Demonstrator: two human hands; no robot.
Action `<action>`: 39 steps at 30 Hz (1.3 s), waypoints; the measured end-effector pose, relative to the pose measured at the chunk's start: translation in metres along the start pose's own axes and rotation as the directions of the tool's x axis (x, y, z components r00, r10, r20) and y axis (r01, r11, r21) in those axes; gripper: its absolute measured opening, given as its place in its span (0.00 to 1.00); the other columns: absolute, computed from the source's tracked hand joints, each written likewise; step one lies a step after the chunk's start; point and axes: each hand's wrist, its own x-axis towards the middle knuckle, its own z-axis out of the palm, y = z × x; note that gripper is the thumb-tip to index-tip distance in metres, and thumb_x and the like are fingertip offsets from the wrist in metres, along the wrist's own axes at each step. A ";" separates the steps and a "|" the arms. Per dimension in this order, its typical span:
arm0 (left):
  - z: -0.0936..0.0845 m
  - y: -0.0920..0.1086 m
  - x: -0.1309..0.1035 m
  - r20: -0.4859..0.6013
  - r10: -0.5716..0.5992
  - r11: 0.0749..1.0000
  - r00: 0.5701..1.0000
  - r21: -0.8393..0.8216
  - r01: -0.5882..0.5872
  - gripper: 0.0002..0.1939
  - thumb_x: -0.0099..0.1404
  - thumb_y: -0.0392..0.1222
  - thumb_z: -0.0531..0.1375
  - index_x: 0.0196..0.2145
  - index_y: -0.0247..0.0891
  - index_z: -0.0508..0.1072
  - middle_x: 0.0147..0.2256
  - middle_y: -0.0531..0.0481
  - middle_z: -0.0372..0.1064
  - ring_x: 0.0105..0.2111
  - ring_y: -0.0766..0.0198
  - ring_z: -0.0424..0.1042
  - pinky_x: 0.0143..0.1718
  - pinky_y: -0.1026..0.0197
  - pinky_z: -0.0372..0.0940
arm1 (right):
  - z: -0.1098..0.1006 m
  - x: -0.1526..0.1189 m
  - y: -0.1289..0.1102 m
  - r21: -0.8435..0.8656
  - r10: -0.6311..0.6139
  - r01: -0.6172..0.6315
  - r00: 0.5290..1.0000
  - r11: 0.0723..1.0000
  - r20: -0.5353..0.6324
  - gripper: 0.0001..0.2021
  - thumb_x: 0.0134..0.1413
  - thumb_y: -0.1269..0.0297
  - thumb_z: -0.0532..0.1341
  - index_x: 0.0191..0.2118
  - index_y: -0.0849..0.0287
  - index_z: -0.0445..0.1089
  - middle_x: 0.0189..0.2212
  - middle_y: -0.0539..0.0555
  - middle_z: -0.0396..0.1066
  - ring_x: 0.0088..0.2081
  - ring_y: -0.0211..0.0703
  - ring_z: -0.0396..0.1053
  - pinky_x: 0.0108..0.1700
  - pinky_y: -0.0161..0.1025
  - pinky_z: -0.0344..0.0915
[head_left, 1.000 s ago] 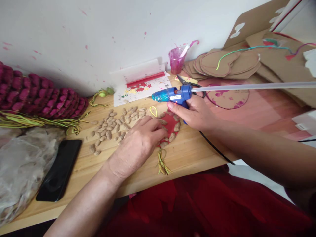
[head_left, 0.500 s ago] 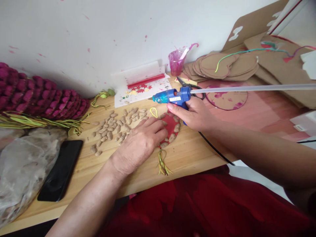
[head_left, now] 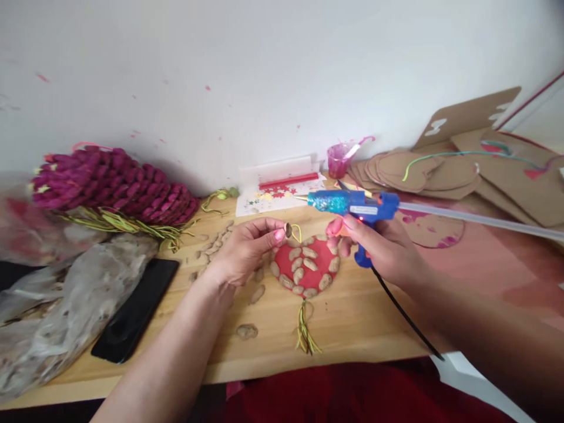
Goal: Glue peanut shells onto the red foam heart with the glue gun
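Between the thumb and fingertips of my left hand (head_left: 249,249) is a small peanut (head_left: 288,230), raised near the yellow loop (head_left: 298,234). My right hand (head_left: 379,244) grips a blue glue gun (head_left: 352,204), its nozzle pointing left and a long clear glue stick (head_left: 476,220) out of its back. Below and between the hands lies a red disc (head_left: 323,254) with peanuts round its rim and several in its middle. A green and yellow tassel (head_left: 305,333) hangs from its near edge. Loose peanuts (head_left: 215,242) lie left of it, partly behind my left hand.
Magenta stacked pieces (head_left: 118,182), a plastic bag (head_left: 66,299) and a black phone (head_left: 136,310) are at the left. Behind stand a pink-stained cup (head_left: 338,161) and paper with stars (head_left: 247,205). Cardboard shapes (head_left: 396,170) lie back right; a black cord (head_left: 403,311) trails from the glue gun.
The view has tilted up. My left hand has lifted off the disc and now holds a peanut, uncovering the middle peanuts. The glue gun has moved away to the right of my left hand.
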 end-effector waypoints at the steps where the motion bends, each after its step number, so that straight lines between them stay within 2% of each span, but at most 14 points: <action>1: -0.002 0.000 0.002 -0.005 -0.037 0.995 0.999 -0.090 0.037 0.18 0.50 0.46 0.77 0.32 0.33 0.77 0.26 0.54 0.70 0.25 0.72 0.66 0.28 0.69 0.64 | 0.000 -0.002 -0.001 0.015 0.003 -0.003 1.000 1.000 0.010 0.16 0.65 0.48 0.63 0.35 0.57 0.73 0.29 0.54 0.75 0.25 0.39 0.72 0.24 0.37 0.68; 4: -0.005 -0.001 0.005 0.016 -0.103 0.963 0.995 -0.249 0.104 0.19 0.48 0.44 0.79 0.29 0.33 0.76 0.25 0.54 0.68 0.24 0.73 0.66 0.27 0.70 0.64 | 0.000 -0.008 -0.001 -0.013 -0.019 0.020 0.997 1.000 0.079 0.13 0.65 0.50 0.63 0.37 0.54 0.73 0.28 0.53 0.75 0.24 0.39 0.70 0.22 0.37 0.65; 8: -0.007 -0.001 0.005 0.034 -0.122 0.938 0.992 -0.321 0.126 0.17 0.49 0.42 0.78 0.29 0.33 0.76 0.25 0.54 0.69 0.25 0.73 0.68 0.28 0.71 0.66 | 0.001 -0.013 -0.002 -0.087 -0.123 0.137 0.982 0.987 0.142 0.09 0.68 0.56 0.61 0.35 0.52 0.72 0.25 0.50 0.73 0.22 0.38 0.66 0.20 0.37 0.59; 11: -0.007 -0.001 0.005 0.048 -0.131 0.936 0.990 -0.324 0.140 0.17 0.50 0.42 0.78 0.28 0.33 0.75 0.25 0.53 0.69 0.25 0.73 0.68 0.28 0.71 0.66 | 0.001 -0.013 -0.004 -0.155 -0.135 0.155 0.982 0.976 0.135 0.12 0.70 0.58 0.60 0.33 0.53 0.70 0.25 0.50 0.73 0.21 0.37 0.63 0.20 0.37 0.57; 17: -0.009 -0.004 0.004 0.088 -0.148 0.939 0.985 -0.299 0.168 0.18 0.50 0.43 0.78 0.29 0.31 0.76 0.25 0.51 0.71 0.24 0.72 0.68 0.29 0.71 0.65 | 0.003 -0.011 -0.006 -0.178 -0.165 0.191 0.975 0.965 0.150 0.12 0.70 0.61 0.59 0.32 0.55 0.67 0.24 0.47 0.68 0.21 0.33 0.61 0.23 0.35 0.57; 23: -0.010 -0.007 0.004 0.090 -0.146 0.939 0.985 -0.302 0.166 0.17 0.51 0.43 0.78 0.32 0.31 0.78 0.26 0.51 0.71 0.25 0.72 0.68 0.30 0.70 0.65 | 0.004 -0.011 -0.009 -0.207 -0.184 0.217 0.969 0.954 0.168 0.12 0.71 0.63 0.58 0.32 0.55 0.66 0.26 0.48 0.68 0.27 0.35 0.65 0.27 0.34 0.61; 27: -0.009 -0.006 0.004 0.079 -0.142 0.939 0.987 -0.306 0.159 0.18 0.50 0.42 0.78 0.33 0.31 0.79 0.26 0.51 0.72 0.25 0.72 0.68 0.30 0.69 0.65 | 0.003 -0.011 -0.009 -0.248 -0.206 0.246 0.962 0.937 0.178 0.13 0.70 0.64 0.58 0.30 0.56 0.65 0.24 0.47 0.66 0.26 0.35 0.64 0.28 0.35 0.61; 39: -0.005 -0.002 0.003 0.071 -0.144 0.936 0.987 -0.315 0.159 0.18 0.47 0.42 0.79 0.32 0.32 0.79 0.25 0.51 0.71 0.24 0.71 0.67 0.29 0.70 0.63 | 0.001 -0.012 -0.004 -0.254 -0.198 0.241 0.963 0.937 0.183 0.11 0.71 0.63 0.57 0.33 0.55 0.66 0.27 0.47 0.68 0.28 0.36 0.67 0.31 0.37 0.63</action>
